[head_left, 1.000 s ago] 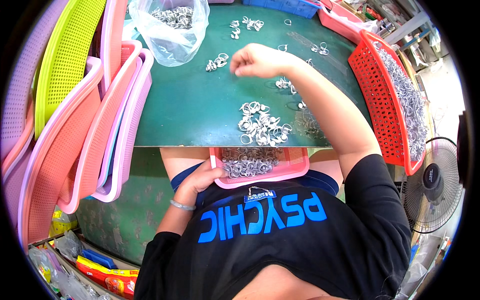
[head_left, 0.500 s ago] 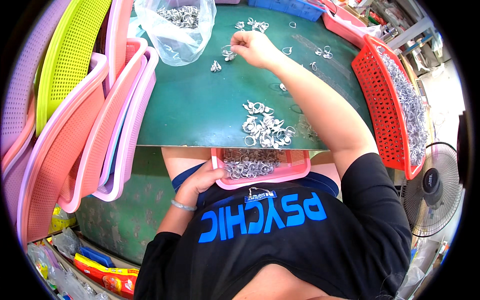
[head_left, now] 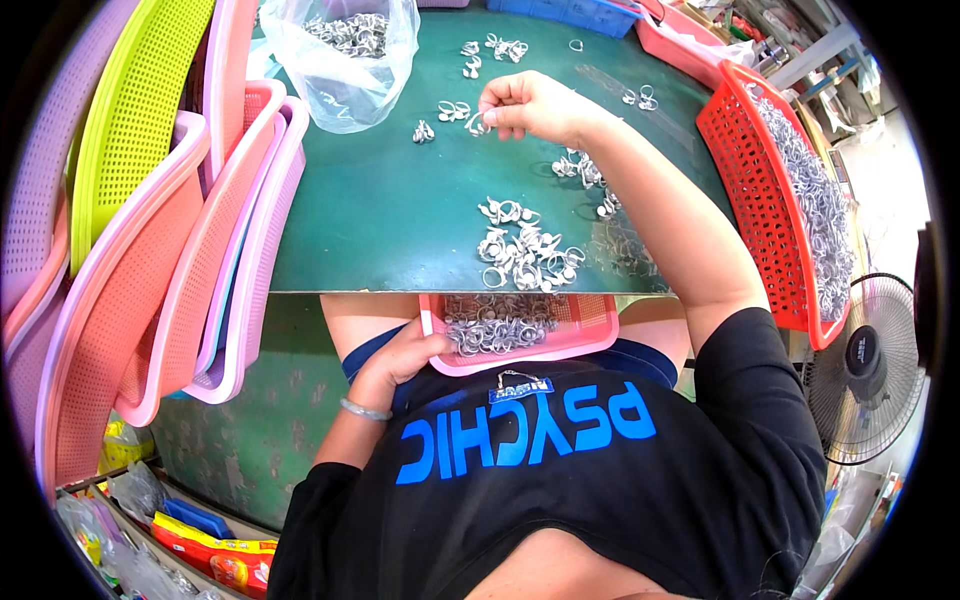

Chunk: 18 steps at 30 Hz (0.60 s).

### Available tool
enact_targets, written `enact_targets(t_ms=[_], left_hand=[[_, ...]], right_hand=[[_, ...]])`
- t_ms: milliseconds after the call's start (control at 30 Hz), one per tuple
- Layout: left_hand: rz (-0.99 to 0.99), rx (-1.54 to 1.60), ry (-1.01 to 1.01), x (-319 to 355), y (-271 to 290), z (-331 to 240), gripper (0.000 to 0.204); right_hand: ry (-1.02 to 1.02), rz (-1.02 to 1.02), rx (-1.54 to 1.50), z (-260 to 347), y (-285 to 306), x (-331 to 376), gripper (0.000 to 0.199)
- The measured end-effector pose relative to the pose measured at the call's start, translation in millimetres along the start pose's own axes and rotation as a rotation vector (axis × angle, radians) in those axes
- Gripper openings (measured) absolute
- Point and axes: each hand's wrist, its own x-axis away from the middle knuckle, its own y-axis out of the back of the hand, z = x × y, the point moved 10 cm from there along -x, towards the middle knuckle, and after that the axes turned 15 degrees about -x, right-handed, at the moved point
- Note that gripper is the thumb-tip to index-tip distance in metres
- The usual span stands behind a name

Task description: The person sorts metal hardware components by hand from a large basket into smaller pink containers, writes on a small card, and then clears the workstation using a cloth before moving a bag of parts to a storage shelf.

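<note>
My right hand (head_left: 525, 105) reaches over the green table, thumb and fingertips pinched on a small silver ring (head_left: 475, 125). Right beside it lie a couple of loose rings (head_left: 453, 111), with another small cluster (head_left: 423, 131) to their left. My left hand (head_left: 410, 355) grips the left end of a pink basket (head_left: 582, 345) on my lap, its fingers partly hidden at the rim. Inside the basket is a heap of silver rings (head_left: 495, 335). Nearer the table's front edge a larger pile of rings (head_left: 530, 255) is spread out, and more rings (head_left: 580, 168) lie beside my right forearm.
A clear plastic bag (head_left: 350, 90) with rings stands at the back left. Stacked plastic baskets (head_left: 180, 270) crowd the left side. On the right, a red basket (head_left: 750, 190) full of rings leans by the table, near a fan (head_left: 865, 360). A blue crate (head_left: 570, 14) sits at the back.
My right hand has shifted slightly right and toward me. Rings that were at its fingertips now lie on the table to its left. My left hand stays on the basket.
</note>
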Motion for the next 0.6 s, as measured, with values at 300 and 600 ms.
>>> enact_targets(t_ms=[300, 600], left_hand=[[0.005, -0.011, -0.010, -1.5, 1.4, 1.3, 0.042], [-0.015, 0.030, -0.066, -1.5, 0.7, -3.0, 0.044]], right_hand=[[-0.164, 0.599, 0.452, -7.6, -75.6, 44.4, 0.012], [0.632, -0.091, 0.784, 32.1, -32.3, -30.8, 0.016]])
